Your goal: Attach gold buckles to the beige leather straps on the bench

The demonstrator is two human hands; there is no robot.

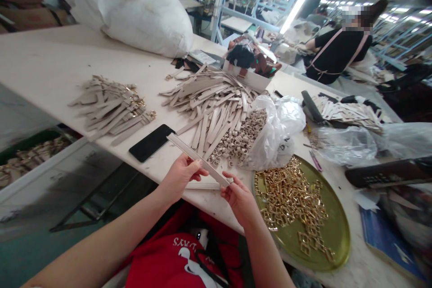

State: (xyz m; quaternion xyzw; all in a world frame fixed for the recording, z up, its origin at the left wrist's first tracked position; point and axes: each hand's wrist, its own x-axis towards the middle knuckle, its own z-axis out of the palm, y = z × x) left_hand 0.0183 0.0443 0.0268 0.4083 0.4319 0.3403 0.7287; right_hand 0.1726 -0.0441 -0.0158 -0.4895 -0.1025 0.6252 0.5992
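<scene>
A long beige strap (199, 158) is stretched slantwise between my two hands above the table's front edge. My left hand (184, 173) pinches it near the middle, and my right hand (236, 191) grips its lower right end. Below the strap another pale strip (204, 186) lies along the table edge. Just beyond my hands are a pile of loose beige straps (216, 99) and a heap of small beige loops (238, 141). To the right of my right hand sits a round gold tray (332, 207) bearing many gold buckles (293, 193).
A black phone (151, 142) lies left of my hands, near straps fitted with gold hardware (114, 105). A clear plastic bag (276, 130) stands by the loops. A large white sack (135, 9) rests at the back. One person (340, 54) works across the table.
</scene>
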